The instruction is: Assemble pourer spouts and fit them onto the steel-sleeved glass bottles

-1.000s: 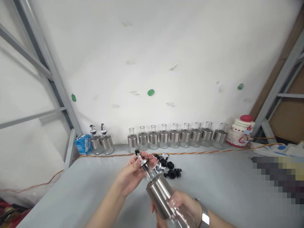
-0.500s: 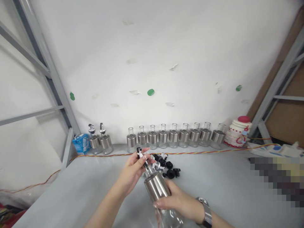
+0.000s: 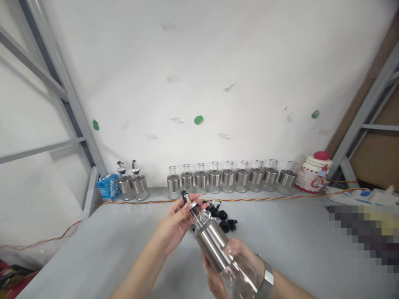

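My right hand point(image 3: 232, 259) is wrapped round a glass oil bottle point(image 3: 213, 241) with a brushed steel sleeve, held tilted with its neck up and to the left. In my left hand point(image 3: 177, 224) is a pour spout point(image 3: 193, 204) with a black lever tip and silver collar, pinched between thumb and fingers at the bottle's mouth. How deep the spout sits in the neck I cannot tell. Behind my left fingers lies a pile of black and silver spout parts point(image 3: 222, 215) on the grey table point(image 3: 109, 249).
Several open-necked bottles point(image 3: 215, 178) stand in a row along the wall. Two bottles with spouts point(image 3: 139, 182) are at the left, beside a blue carton point(image 3: 108, 187). A cake-shaped jar point(image 3: 313, 172) stands at the right. A twisted wire point(image 3: 262, 199) runs along the back of the table.
The bottle has shifted slightly right and tilted further, and my right hand has changed its hold on it. My left hand keeps the spout at the bottle's mouth.
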The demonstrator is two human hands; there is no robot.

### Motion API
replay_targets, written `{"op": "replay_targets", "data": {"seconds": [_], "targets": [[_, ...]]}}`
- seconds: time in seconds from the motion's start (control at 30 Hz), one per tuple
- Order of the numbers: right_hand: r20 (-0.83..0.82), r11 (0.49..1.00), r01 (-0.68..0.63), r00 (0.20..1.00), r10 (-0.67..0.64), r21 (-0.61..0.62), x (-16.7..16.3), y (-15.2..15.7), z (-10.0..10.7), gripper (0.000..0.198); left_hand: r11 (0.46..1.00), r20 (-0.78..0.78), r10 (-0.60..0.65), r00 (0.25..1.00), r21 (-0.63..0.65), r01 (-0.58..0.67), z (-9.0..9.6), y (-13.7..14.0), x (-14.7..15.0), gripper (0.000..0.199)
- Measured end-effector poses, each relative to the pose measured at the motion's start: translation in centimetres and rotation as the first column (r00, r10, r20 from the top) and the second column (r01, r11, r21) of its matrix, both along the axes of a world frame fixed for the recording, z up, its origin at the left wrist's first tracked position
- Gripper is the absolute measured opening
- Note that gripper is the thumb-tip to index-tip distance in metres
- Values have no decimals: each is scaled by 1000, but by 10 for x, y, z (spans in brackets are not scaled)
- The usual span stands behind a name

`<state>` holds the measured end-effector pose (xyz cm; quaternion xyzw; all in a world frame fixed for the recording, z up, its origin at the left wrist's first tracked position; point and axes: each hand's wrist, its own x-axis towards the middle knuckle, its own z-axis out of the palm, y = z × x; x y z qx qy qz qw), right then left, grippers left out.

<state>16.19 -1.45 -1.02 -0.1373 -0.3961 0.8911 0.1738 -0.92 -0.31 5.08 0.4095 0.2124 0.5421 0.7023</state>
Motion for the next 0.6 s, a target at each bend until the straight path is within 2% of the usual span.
{"op": "replay_targets", "data": {"seconds": [0.1,0.2,0.27,0.33,0.37,0.4,0.43,0.5,0.53,0.57,0.6], "targets": [[83,983,142,985,-151,112,-3,-4,10,36,998,-55,56,997,-24,-57,0,2,1,25],[229,933,234,926,-299,274,-10,-9,16,33,989,-148,140,979,-29,-145,-3,3,3,28],[278,840,326,838,-469,435,-15,-12,16,32,974,-228,216,949,-17,-226,-5,5,5,30],[253,695,382,737,-627,609,-18,-14,14,30,952,-306,294,906,9,-306,-7,6,6,32],[233,643,390,707,-667,659,-18,-15,14,31,941,-335,325,885,25,-336,-7,6,6,33],[223,626,390,701,-678,675,-17,-15,14,32,933,-353,347,869,41,-356,-7,6,6,33],[229,653,383,722,-653,653,-16,-15,14,34,931,-357,356,863,53,-362,-6,6,6,33],[245,804,343,830,-501,485,-13,-13,16,37,951,-305,305,902,48,-306,-3,4,5,30],[231,884,292,891,-390,366,-11,-12,16,37,970,-247,242,938,34,-241,-2,3,4,30],[196,942,225,941,-277,248,-9,-11,16,38,987,-174,161,971,19,-160,-1,2,3,30],[146,979,146,975,-167,144,-8,-9,15,41,997,-96,73,993,8,-73,0,1,2,31]]}}
